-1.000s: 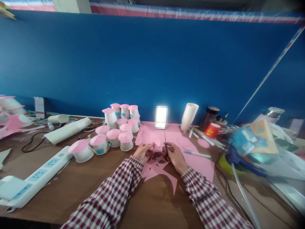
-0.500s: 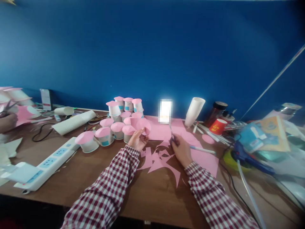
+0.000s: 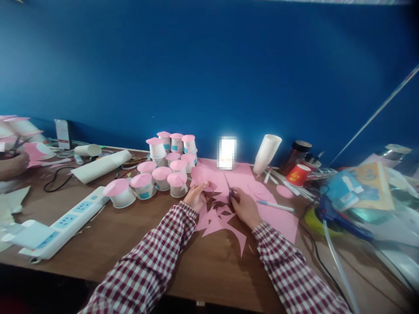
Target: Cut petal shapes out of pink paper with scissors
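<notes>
My left hand (image 3: 195,197) is closed on a pink paper piece (image 3: 203,177), holding it just above the brown table (image 3: 114,235). My right hand (image 3: 242,207) grips a pair of scissors (image 3: 228,190) whose blades point up towards that paper. Under both hands lie jagged pink paper offcuts (image 3: 220,220) and a larger pink sheet (image 3: 278,220). Both arms wear red-and-white checked sleeves.
Several white cups with pink paper tops (image 3: 160,170) are stacked left of my hands. A white power strip (image 3: 62,224), a lying stack of white cups (image 3: 101,165), a pen (image 3: 275,206), a red cup (image 3: 297,174) and a glue gun (image 3: 340,218) lie around. Another person's hand (image 3: 11,163) holds scissors at far left.
My left hand brought the pink piece back down from near the cups towards the scissors. My right hand moved slightly left with the scissors.
</notes>
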A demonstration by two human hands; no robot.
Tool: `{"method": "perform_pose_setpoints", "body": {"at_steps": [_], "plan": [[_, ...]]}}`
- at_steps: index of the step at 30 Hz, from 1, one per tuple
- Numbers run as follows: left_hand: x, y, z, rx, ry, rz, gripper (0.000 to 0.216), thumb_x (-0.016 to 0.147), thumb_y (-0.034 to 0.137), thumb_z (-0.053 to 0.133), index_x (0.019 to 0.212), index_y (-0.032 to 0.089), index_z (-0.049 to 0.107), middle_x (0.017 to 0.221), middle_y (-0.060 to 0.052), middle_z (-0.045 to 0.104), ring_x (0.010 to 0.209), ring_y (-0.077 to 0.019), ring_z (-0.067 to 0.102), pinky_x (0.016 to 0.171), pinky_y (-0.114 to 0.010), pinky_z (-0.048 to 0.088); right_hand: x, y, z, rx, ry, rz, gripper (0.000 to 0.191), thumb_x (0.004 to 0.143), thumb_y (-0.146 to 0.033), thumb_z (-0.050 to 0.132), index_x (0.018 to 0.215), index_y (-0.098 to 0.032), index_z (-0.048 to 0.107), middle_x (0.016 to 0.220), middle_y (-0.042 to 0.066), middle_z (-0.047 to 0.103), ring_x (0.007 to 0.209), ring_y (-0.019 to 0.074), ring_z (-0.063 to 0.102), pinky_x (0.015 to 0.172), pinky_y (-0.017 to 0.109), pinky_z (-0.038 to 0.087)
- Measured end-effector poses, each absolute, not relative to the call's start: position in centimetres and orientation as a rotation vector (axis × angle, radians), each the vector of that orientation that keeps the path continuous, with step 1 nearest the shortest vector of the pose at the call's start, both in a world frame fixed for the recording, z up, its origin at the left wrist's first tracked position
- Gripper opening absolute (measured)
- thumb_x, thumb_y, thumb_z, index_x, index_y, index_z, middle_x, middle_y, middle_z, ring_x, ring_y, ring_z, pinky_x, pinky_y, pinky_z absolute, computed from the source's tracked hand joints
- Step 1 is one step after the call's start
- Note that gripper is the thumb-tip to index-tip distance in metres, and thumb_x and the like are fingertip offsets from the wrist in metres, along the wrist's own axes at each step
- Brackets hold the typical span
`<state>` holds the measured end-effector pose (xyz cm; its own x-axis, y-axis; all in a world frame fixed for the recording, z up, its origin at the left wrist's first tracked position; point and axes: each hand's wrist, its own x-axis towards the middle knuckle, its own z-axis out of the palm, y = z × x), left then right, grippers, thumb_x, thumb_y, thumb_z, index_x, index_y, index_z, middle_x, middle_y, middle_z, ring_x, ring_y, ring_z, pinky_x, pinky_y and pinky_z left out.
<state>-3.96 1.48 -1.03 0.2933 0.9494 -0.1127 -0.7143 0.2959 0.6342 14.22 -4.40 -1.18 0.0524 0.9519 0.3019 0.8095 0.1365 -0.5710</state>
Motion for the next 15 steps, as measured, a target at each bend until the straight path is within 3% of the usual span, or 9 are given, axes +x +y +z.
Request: {"method": "perform_pose_setpoints", "body": {"at_steps": [5,11,15], "plan": [[-4.30,1.56,-0.91,0.466,0.596,1.184,0.014,0.064,0.018,0.074,0.072,0.012,0.064,0.066,-0.001,0.065,0.060,-0.0095,0.060,0.051,-0.019,0.048,14.37,-4.14,-2.01,-1.433,-1.555,0.565,0.035,0.086,-0.033,0.046,0.116,-0.016,0.052,0.078,0.006,0.071,0.069,0.0191,0.066,0.063,0.029,0.051],[-4.21,1.44,-0.82,0.420,0.657,1.213,0.016,0.061,0.016,0.076,0.060,0.012,0.061,0.057,0.001,0.061,0.053,-0.0077,0.057,0.046,-0.016,0.045,14.27,-4.39,-1.88,-1.508,-1.604,0.504,0.031,0.083,-0.031,0.051,0.112,-0.020,0.056,0.088,0.007,0.070,0.080,0.0215,0.067,0.072,0.032,0.052],[-4.12,1.32,-0.65,0.448,0.694,1.191,0.016,0.059,0.016,0.077,0.064,0.013,0.063,0.059,0.001,0.062,0.053,-0.0080,0.057,0.045,-0.017,0.044,14.29,-4.33,-1.85,-1.537,-1.630,0.474,0.031,0.083,-0.031,0.052,0.111,-0.021,0.057,0.088,0.006,0.070,0.079,0.0210,0.067,0.072,0.032,0.052]]}}
